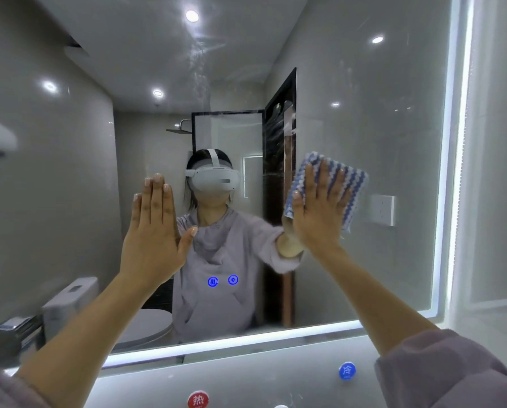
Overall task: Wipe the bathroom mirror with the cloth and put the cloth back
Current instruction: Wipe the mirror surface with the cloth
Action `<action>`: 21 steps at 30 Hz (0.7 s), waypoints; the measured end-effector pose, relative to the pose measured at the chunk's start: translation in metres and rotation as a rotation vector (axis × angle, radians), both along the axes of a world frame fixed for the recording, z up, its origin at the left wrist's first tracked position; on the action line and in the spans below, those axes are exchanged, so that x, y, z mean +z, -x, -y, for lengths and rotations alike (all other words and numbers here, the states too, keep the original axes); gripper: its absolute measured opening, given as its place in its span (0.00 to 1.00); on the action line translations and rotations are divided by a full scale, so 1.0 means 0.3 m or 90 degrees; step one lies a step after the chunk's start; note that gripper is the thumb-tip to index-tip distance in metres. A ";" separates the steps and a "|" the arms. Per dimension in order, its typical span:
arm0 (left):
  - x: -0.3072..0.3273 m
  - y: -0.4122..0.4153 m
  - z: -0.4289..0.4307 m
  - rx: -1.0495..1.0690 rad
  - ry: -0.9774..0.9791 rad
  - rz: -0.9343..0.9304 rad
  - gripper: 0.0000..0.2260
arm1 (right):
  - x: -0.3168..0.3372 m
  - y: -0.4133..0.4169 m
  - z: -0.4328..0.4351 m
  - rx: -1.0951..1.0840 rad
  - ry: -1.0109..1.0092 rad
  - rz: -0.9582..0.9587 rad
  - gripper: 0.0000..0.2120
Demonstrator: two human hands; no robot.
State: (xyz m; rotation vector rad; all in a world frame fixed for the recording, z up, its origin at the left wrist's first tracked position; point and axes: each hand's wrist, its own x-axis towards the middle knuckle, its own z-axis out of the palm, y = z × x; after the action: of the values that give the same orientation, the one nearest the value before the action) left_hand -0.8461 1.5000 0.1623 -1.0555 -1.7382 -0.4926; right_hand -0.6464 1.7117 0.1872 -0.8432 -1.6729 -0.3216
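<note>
Right hand (317, 213) flat, pressing one cloth (346, 184) on mirror (379, 119) — left hand (155, 231) flat, empty.

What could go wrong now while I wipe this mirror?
1. The left hand is flat at the mirror and may leave fingerprints.
2. The right hand presses the cloth flat without gripping it, so the cloth might slip down.
3. Wiping lower could trigger the lit touch buttons.
</note>
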 end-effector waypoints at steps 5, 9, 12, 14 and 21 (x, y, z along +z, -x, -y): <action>-0.002 0.003 0.000 -0.002 0.001 0.001 0.38 | 0.039 0.125 0.118 0.087 -0.095 0.035 0.28; -0.002 0.002 -0.003 -0.009 0.001 0.004 0.38 | 0.069 0.197 0.193 0.089 -0.135 0.101 0.28; -0.002 0.000 -0.003 -0.014 -0.002 0.004 0.38 | 0.089 0.231 0.234 0.084 -0.157 0.146 0.28; -0.001 -0.001 -0.002 -0.016 -0.002 0.006 0.38 | 0.100 0.256 0.261 0.086 -0.171 0.169 0.28; -0.002 -0.010 0.002 -0.013 -0.006 0.007 0.38 | 0.111 0.294 0.298 0.077 -0.205 0.223 0.27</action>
State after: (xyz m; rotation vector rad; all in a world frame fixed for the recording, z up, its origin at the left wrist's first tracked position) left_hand -0.8430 1.4993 0.1617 -1.0668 -1.7352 -0.5193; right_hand -0.7347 1.6224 0.2203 -0.4603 -1.9178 -0.6642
